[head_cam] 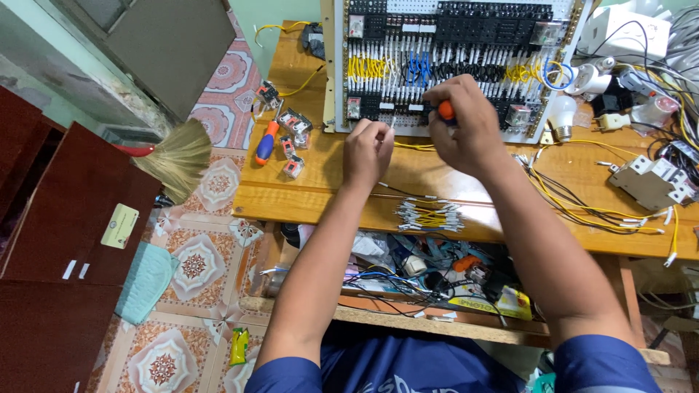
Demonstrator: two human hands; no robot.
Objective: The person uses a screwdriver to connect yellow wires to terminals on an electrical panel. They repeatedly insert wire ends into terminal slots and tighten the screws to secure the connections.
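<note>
Orange-handled screwdriver (445, 110) is gripped tight in the right hand (466, 124) at the wiring panel (451, 65); left hand (368, 149) pinches a wire end (393, 122) near the desk's (437, 175) back edge.

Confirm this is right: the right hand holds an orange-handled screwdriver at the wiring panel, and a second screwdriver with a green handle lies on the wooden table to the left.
Not quite. In the head view, the second screwdriver has a blue and orange handle, not green. The rest stands: right hand, orange-handled screwdriver, wiring panel, wooden table.

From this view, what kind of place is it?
Probably a small home electrical workshop. A wired panel of relays and terminals stands on a wooden bench, cut wires and parts lie around, and the right hand holds a screwdriver. Patterned floor tiles suggest a house.
</note>
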